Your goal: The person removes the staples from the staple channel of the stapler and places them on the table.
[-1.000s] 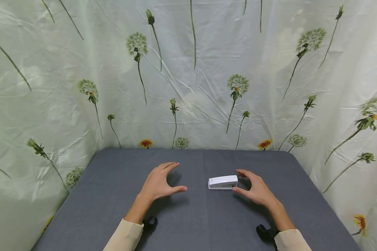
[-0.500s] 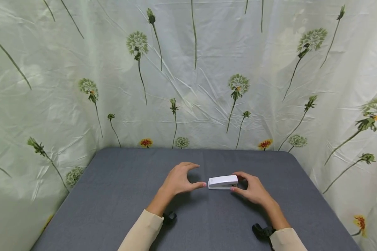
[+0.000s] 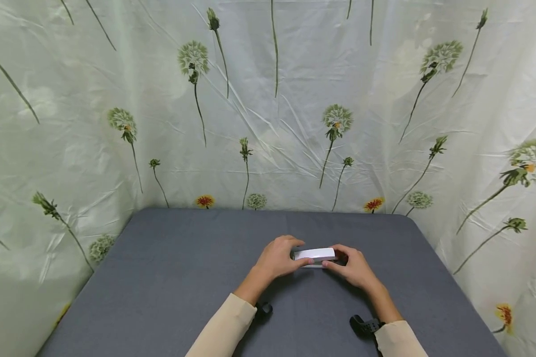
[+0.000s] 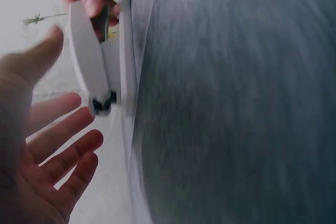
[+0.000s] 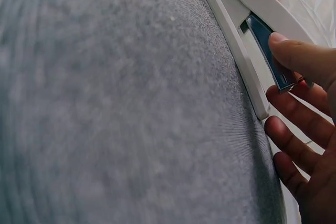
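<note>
A white stapler [image 3: 318,254] stands on the grey tabletop, its long side across the head view, and its top arm is raised off its base. My right hand [image 3: 354,268] is at its front end. In the right wrist view, the thumb [image 5: 299,56] lies against the dark metal magazine [image 5: 265,45] and the forefinger is behind it, pinching it. My left hand [image 3: 279,258] surrounds the rear end with thumb and fingers spread. In the left wrist view, its fingers [image 4: 68,150] are apart from the stapler. The hands partly hide both ends of the stapler.
The grey cloth-covered table [image 3: 196,277] extends around the hands. Behind it and at both sides hangs a pale curtain [image 3: 268,119] with a dandelion print. A black strap mount [image 3: 366,326] sits at the right wrist.
My left hand has moved right, from bare table to the stapler's rear end. My right hand has shifted slightly left, closing in on the front end. The stapler has stayed nearly in place.
</note>
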The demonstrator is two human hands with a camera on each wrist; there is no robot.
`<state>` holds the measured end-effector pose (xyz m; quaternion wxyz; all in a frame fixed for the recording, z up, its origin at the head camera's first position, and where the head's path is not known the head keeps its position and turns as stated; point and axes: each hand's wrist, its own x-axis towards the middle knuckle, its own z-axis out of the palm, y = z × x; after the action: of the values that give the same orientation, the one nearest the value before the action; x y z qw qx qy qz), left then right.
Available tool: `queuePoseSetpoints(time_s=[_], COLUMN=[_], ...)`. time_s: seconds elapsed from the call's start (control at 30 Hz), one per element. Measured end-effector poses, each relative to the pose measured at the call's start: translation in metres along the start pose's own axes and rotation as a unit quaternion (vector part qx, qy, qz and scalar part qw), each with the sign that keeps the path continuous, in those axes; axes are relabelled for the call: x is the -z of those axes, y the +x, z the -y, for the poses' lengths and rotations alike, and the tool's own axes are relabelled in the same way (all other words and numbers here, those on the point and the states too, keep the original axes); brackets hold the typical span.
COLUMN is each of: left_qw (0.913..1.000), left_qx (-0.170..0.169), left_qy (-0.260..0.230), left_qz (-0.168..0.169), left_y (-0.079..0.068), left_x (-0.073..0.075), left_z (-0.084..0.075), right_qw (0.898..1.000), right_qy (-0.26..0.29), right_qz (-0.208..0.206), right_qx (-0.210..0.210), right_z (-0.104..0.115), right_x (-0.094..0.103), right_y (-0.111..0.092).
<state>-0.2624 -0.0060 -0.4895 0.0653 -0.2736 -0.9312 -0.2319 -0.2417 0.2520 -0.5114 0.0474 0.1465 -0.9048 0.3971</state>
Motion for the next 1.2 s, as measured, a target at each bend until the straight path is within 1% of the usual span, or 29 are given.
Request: queuePoseSetpoints(time_s=[0.07, 0.27, 0.37, 0.47, 0.63, 0.9, 1.03, 1.2], left_qw=[0.9999, 0.9995, 0.9992, 0.9985, 0.9970, 0.9967, 0.9969, 0.9981], left_qx=[-0.009, -0.030, -0.035, -0.043, -0.057, -0.060, -0.054, -0.047], left_qy=[-0.007, -0.004, 0.006, 0.024, 0.052, 0.055, 0.057, 0.038], left_qz=[-0.003, 0.009, 0.020, 0.025, 0.010, 0.002, -0.001, -0.006], left_y=[0.003, 0.008, 0.008, 0.010, 0.014, 0.015, 0.015, 0.016], left_x=[-0.004, -0.014, -0.018, -0.021, -0.023, -0.025, -0.024, -0.022], left_z=[-0.004, -0.015, -0.018, -0.020, -0.023, -0.027, -0.027, -0.027], right_qw=[1.000, 1.000, 1.000, 0.999, 0.999, 0.998, 0.998, 0.997], right_qy=[0.006, 0.011, 0.012, 0.022, 0.040, 0.061, 0.058, 0.066], right_qz=[-0.002, 0.002, 0.006, 0.003, -0.005, -0.018, -0.015, -0.011], right_qx=[-0.001, -0.019, -0.024, -0.028, -0.028, -0.029, -0.033, -0.037], right_z=[0.000, -0.005, -0.007, -0.008, -0.008, -0.009, -0.009, -0.008], right_x=[0.000, -0.003, -0.007, -0.010, -0.013, -0.010, -0.009, -0.007], right_y=[0.000, -0.001, -0.003, -0.004, -0.002, -0.002, -0.001, 0.000])
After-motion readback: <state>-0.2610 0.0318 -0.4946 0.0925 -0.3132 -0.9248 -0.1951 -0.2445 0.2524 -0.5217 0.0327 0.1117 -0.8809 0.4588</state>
